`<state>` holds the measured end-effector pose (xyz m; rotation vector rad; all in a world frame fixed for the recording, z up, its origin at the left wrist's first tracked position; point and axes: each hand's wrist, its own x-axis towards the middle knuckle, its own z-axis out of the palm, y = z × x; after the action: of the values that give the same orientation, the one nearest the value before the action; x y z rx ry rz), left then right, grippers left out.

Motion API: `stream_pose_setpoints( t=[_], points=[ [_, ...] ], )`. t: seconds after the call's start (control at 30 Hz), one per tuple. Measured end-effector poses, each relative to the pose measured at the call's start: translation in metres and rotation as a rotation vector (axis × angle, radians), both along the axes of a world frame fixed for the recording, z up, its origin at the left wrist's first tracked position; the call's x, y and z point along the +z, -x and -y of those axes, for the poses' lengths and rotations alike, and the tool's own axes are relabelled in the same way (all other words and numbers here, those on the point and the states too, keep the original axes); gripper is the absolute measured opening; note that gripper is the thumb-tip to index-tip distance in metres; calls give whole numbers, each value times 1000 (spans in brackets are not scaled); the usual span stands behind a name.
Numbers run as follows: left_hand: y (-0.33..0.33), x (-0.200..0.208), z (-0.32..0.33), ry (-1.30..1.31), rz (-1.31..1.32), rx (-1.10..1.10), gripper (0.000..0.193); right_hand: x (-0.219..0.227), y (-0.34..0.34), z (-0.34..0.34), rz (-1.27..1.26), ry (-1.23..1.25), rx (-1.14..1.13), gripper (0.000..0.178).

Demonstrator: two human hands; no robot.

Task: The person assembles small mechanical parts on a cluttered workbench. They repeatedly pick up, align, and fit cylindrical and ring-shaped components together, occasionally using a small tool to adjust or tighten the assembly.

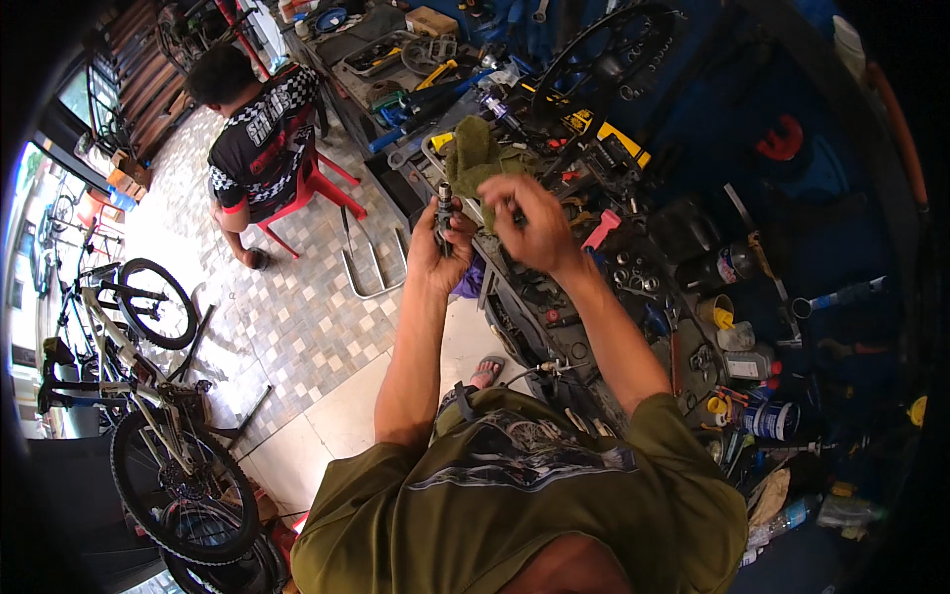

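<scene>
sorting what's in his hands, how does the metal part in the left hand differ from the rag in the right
The metal part is small, dark, rigid and stands upright, pinched in the left hand; the rag is larger, olive green, soft and bunched, rising above the right hand.
The metal part is narrow and cylinder-like; the rag has no fixed shape.
Both are held up in front of the cluttered workbench, close beside each other.

Person, head-camera view: olive-green short-sleeved T-shirt point(515, 505) filling the frame from 5 to 7 o'clock, with a dark printed graphic edged in pale lines across the chest. Sleeves end above the elbows; forearms bare, both hands, left point(437, 247) and right point(529, 223), ungloved. One sandal point(485, 372) with a dark strap shows below the arms.
</scene>
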<state>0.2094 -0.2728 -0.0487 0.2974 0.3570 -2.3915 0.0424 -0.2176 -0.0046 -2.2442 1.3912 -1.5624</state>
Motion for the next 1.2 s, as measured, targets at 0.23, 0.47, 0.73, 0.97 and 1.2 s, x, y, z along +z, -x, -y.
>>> stream_pose_setpoints(
  t=[0.23, 0.47, 0.73, 0.97, 1.2],
  points=[
    [11, 30, -19, 192, 350, 95, 35, 34, -16, -42, -140, 95, -22, 36],
    [24, 35, -28, 334, 469, 183, 32, 42, -14, -51, -226, 93, -116, 41],
    [22, 34, -36, 341, 487, 180, 31, 42, -15, -55, -278, -18, -91, 34],
    [21, 59, -45, 513, 544, 229, 29, 60, 6, -72, 313, -261, 28, 47],
    [26, 90, -67, 1181, 1198, 654, 25, 93, 9, -84, -50, -192, -96, 32]
  ],
)
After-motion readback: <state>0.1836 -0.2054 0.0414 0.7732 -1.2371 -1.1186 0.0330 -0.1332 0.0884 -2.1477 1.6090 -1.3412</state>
